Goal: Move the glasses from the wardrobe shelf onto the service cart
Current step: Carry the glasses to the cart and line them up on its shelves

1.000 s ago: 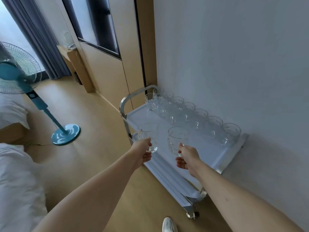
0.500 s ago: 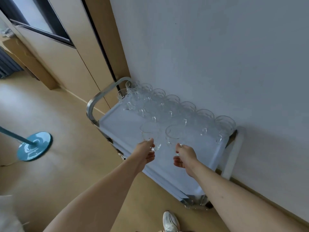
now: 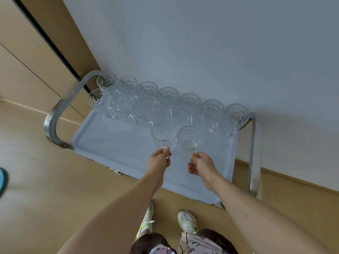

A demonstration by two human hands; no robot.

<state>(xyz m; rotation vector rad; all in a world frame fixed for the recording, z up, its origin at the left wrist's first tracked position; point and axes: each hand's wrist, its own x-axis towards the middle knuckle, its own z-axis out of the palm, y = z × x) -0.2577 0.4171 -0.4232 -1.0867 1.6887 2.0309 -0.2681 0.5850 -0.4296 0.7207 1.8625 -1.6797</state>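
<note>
A metal service cart stands against the white wall, its pale top tray below me. Several clear handled glasses stand in rows along the tray's far side. My left hand pinches the handle of one clear glass over the tray's middle. My right hand pinches the handle of a second glass just to its right. Both glasses are upright, close together, right in front of the standing rows. Whether they touch the tray, I cannot tell.
The cart's curved handle rises at the left end and a metal post at the right. Wooden wardrobe panels fill the upper left. My shoes stand on the wood floor close to the cart's near edge.
I have stepped up to the cart and now look down on it. Both hands have carried their glasses forward and lower, over the tray's middle near the rows.
</note>
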